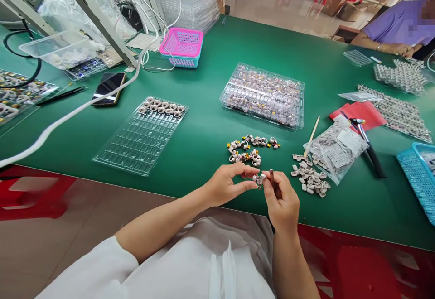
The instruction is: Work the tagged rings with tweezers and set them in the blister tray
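Note:
Between my two hands, above the table's front edge, is a small pale and metallic part (259,180). My left hand (226,183) pinches it from the left with thumb and fingertips. My right hand (282,199) is closed around a slim brown tool (271,176) whose kind I cannot make out. Its thumb and fingertip also meet the part's right side. Just beyond my hands lie several small pale assemblies with yellow tabs (245,156). To the right of my right hand is a loose pile of small beige caps (311,176).
A clear compartment tray (132,140) holds ring-like pieces in its far rows. Stacked filled trays (263,95) stand mid-table. At right lie a plastic bag (336,147), a black-handled tool (374,158) and a blue basket (416,181). A white cable (68,120) crosses the left side.

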{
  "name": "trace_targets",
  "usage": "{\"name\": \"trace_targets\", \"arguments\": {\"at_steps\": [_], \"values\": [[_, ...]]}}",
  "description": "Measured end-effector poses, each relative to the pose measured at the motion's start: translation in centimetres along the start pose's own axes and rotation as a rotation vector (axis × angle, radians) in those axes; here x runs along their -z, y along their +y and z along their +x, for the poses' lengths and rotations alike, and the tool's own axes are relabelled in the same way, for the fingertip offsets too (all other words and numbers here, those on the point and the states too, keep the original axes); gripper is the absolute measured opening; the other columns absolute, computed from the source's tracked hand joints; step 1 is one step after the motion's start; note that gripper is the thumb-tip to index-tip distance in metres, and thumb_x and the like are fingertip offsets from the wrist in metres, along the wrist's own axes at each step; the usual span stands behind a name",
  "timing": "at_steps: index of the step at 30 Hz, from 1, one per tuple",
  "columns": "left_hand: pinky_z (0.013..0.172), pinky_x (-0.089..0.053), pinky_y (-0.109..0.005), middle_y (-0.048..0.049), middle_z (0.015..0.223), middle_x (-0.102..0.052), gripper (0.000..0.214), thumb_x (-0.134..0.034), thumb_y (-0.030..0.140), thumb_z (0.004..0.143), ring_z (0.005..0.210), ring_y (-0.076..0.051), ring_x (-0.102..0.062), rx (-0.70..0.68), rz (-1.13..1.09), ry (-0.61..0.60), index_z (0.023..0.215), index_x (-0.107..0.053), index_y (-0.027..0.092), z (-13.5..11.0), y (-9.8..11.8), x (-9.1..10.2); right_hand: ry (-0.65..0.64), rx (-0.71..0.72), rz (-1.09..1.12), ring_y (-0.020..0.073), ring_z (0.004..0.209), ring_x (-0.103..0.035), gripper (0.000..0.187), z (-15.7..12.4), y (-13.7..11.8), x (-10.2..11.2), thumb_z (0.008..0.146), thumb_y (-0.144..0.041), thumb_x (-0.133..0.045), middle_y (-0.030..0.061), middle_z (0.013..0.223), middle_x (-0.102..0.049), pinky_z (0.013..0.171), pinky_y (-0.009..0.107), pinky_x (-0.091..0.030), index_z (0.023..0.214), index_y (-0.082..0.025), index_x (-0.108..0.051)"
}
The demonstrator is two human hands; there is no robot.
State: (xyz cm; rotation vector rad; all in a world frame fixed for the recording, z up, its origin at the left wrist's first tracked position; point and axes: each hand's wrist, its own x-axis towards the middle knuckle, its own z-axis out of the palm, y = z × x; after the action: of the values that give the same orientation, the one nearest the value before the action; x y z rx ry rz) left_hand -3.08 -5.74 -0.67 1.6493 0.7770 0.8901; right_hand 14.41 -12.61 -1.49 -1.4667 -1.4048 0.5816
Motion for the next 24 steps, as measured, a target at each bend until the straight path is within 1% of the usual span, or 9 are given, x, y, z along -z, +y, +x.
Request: {"name": "trace_targets", "arguments": {"at_steps": [2, 4, 7, 10, 14, 18, 21, 24], "values": [[0.078, -0.055, -0.029, -0.0081, 0.084, -0.074, 0.024, -0.076, 0.028, 0.081, 0.077, -0.017, -0.067, 0.026, -0.067, 0.031, 0.101, -0.076, 0.014, -0.1, 0.3, 0.0, 0.006, 0.037, 0.016, 0.0170, 0.083, -0.064, 0.013, -0.2, -0.4, 0.0, 0.094, -0.023, -0.057, 0.0060, 0.096, -0.065, 0.067, 0.027, -0.055, 0.103, -0.022, -0.066], [0.077, -0.054, -0.029, -0.0088, 0.083, -0.073, 0.023, -0.076, 0.027, 0.081, 0.076, -0.017, -0.066, 0.030, -0.115, 0.047, 0.099, -0.077, 0.013, -0.2, 0.4, 0.0, -0.008, 0.053, 0.019, 0.0162, 0.081, -0.064, 0.015, -0.4, -0.8, 0.1, 0.093, -0.021, -0.058, 0.0053, 0.096, -0.065, 0.065, 0.026, -0.054, 0.105, -0.023, -0.066], [0.077, -0.054, -0.027, -0.0102, 0.089, -0.073, 0.023, -0.072, 0.025, 0.084, 0.080, -0.017, -0.066, 0.044, -0.203, 0.032, 0.103, -0.077, 0.013, -0.5, 0.5, 0.1, -0.050, 0.042, 0.040, 0.0148, 0.079, -0.063, 0.016, -0.6, -1.4, 0.3, 0.093, -0.018, -0.057, 0.0043, 0.095, -0.064, 0.064, 0.025, -0.054, 0.105, -0.024, -0.065], [0.077, -0.055, -0.025, -0.0102, 0.096, -0.072, 0.024, -0.071, 0.023, 0.085, 0.086, -0.017, -0.068, 0.111, -0.330, 0.017, 0.107, -0.077, 0.015, -0.9, 0.6, 0.1, -0.074, -0.010, 0.108, 0.0145, 0.076, -0.063, 0.014, -0.8, -1.7, 0.2, 0.094, -0.019, -0.056, 0.0040, 0.094, -0.063, 0.063, 0.025, -0.053, 0.104, -0.023, -0.065], [0.083, -0.057, -0.026, -0.0097, 0.101, -0.073, 0.023, -0.071, 0.022, 0.085, 0.091, -0.017, -0.070, 0.221, -0.464, 0.031, 0.107, -0.076, 0.015, -1.2, 0.9, -0.3, -0.063, -0.054, 0.166, 0.0146, 0.076, -0.063, 0.014, -1.2, -2.0, -0.5, 0.094, -0.019, -0.056, 0.0036, 0.093, -0.064, 0.066, 0.025, -0.054, 0.104, -0.023, -0.066], [0.081, -0.059, -0.025, -0.0071, 0.093, -0.076, 0.021, -0.076, 0.023, 0.082, 0.085, -0.016, -0.071, 0.285, -0.579, 0.070, 0.101, -0.075, 0.014, -1.2, 1.2, -0.5, -0.010, -0.056, 0.152, 0.0138, 0.076, -0.064, 0.016, -1.4, -2.4, -1.2, 0.094, -0.018, -0.057, 0.0028, 0.092, -0.065, 0.065, 0.024, -0.054, 0.105, -0.024, -0.067], [0.077, -0.060, -0.025, -0.0060, 0.088, -0.077, 0.020, -0.079, 0.024, 0.078, 0.080, -0.016, -0.072, 0.329, -0.597, 0.080, 0.095, -0.076, 0.014, -1.1, 1.2, -0.4, 0.019, -0.016, 0.124, 0.0136, 0.074, -0.064, 0.016, -1.4, -2.6, -1.4, 0.093, -0.017, -0.057, 0.0027, 0.093, -0.065, 0.063, 0.024, -0.054, 0.105, -0.024, -0.066], [0.078, -0.059, -0.026, -0.0077, 0.090, -0.078, 0.021, -0.078, 0.024, 0.078, 0.081, -0.018, -0.073, 0.343, -0.469, 0.078, 0.095, -0.076, 0.013, -1.1, 1.3, 0.0, 0.030, 0.051, 0.058, 0.0142, 0.075, -0.064, 0.018, -1.3, -2.5, -1.3, 0.092, -0.015, -0.058, 0.0031, 0.094, -0.066, 0.061, 0.025, -0.054, 0.105, -0.024, -0.066]]}}
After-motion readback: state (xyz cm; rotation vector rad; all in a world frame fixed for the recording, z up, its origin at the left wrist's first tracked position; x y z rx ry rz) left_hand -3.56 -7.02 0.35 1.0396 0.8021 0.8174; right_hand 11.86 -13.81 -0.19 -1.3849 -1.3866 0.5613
